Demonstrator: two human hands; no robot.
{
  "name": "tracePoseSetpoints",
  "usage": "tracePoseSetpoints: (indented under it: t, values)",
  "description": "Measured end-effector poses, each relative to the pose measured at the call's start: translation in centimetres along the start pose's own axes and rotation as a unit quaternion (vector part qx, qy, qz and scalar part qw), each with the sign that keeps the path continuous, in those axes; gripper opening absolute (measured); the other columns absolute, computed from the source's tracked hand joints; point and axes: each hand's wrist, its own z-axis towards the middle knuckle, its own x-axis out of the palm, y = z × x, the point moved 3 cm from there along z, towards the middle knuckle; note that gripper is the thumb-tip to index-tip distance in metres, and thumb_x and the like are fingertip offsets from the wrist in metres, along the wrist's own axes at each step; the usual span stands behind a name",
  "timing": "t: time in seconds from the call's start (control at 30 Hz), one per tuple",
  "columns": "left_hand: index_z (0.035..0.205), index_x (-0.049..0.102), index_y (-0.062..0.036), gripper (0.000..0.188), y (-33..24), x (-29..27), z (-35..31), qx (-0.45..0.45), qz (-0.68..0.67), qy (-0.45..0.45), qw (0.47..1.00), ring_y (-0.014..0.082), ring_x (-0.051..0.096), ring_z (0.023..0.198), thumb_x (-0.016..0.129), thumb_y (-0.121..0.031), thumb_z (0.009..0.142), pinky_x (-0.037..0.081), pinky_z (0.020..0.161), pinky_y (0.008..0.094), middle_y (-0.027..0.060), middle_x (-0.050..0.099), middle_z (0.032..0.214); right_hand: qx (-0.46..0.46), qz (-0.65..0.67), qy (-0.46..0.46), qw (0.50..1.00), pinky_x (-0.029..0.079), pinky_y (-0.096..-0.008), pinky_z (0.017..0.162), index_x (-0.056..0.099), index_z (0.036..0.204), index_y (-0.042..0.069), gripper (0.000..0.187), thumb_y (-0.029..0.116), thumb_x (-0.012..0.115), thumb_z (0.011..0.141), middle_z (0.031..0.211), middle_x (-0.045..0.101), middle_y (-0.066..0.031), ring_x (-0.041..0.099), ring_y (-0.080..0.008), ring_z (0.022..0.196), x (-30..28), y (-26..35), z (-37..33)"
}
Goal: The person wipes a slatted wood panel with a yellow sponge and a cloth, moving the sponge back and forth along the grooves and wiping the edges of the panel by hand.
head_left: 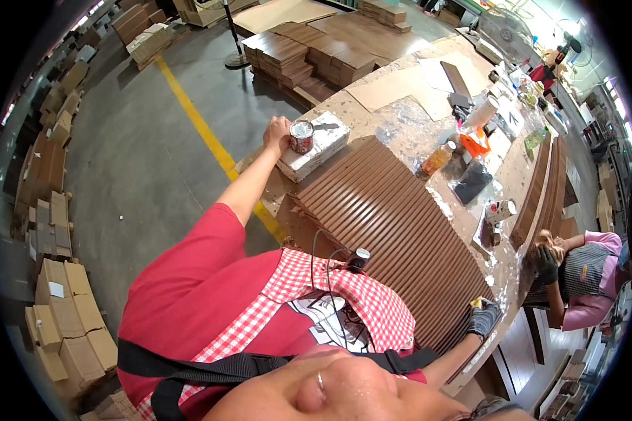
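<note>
My left hand (278, 132), bare, is curled at the left edge of a white, paint-spotted block (317, 149), right beside a small metal can (301, 137). Whatever its fingers hold is hidden. On the same block lies a dark flat blade-like tool (325, 127). A brown panel with parallel ridges (393, 235) stretches across the bench in front of me. At its right end my right hand (483, 319), in a grey glove, is closed on a small yellow piece (477, 303), perhaps a sponge or cloth, against the panel's edge.
Bottles (439, 158), an orange bag (475, 142) and a second can (500, 211) crowd the stained workbench (393, 105). A co-worker (586, 274) with dark gloves stands at right by long brown strips (541, 189). Stacked brown boards (281, 59) lie beyond; cartons (70, 316) line the left.
</note>
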Motion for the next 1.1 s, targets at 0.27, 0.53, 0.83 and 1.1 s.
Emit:
tracePoseSetpoints:
  t: [0.27,0.53,0.83,1.1]
  values:
    - [0.089,0.063,-0.0031,0.032,-1.3,-0.8,-0.1,-0.012,0.0,0.02,1.0,0.0374,0.059,0.094,0.042,-0.026,0.093,0.049,0.081,0.0456,0.02,0.061,0.099,0.035,0.06,0.002,0.998,0.051,-0.0319,0.08,0.062,0.094,-0.003,0.02,-0.002,0.071,0.076,0.089,0.068,-0.0167,0.066,-0.0228,0.084,1.9,-3.6,-2.3]
    - [0.088,0.064,-0.0034,0.032,-0.1,-0.5,-0.2,-0.014,0.001,0.001,1.0,0.0378,0.059,0.094,0.042,-0.026,0.092,0.049,0.081,0.0457,0.0202,0.061,0.099,0.067,0.058,0.005,0.996,0.052,-0.0324,0.08,0.063,0.097,-0.003,0.025,-0.002,0.07,0.073,0.092,0.068,-0.0163,0.066,-0.0247,0.086,2.3,-5.6,-4.2]
    - [0.083,0.064,-0.0069,0.022,0.1,0.1,0.0,0.013,-0.05,-0.023,0.998,0.0378,0.06,0.088,0.048,-0.022,0.087,0.05,0.075,0.0462,0.0185,0.062,0.093,0.118,0.011,0.012,0.993,0.053,-0.0329,0.076,0.064,0.098,-0.002,0.026,0.001,0.07,0.073,0.091,0.069,-0.0159,0.067,-0.0232,0.083,1.2,-4.4,-10.0]
    - [0.087,0.064,-0.0127,0.022,2.9,2.5,-0.8,-0.028,-0.045,-0.028,0.998,0.032,0.059,0.094,0.05,-0.029,0.09,0.048,0.081,0.0436,0.0125,0.063,0.095,0.153,0.039,0.016,0.987,0.051,-0.0335,0.084,0.064,0.098,-0.003,0.027,-0.002,0.073,0.072,0.096,0.068,-0.0162,0.065,-0.0265,0.088,0.7,-2.6,-14.8]
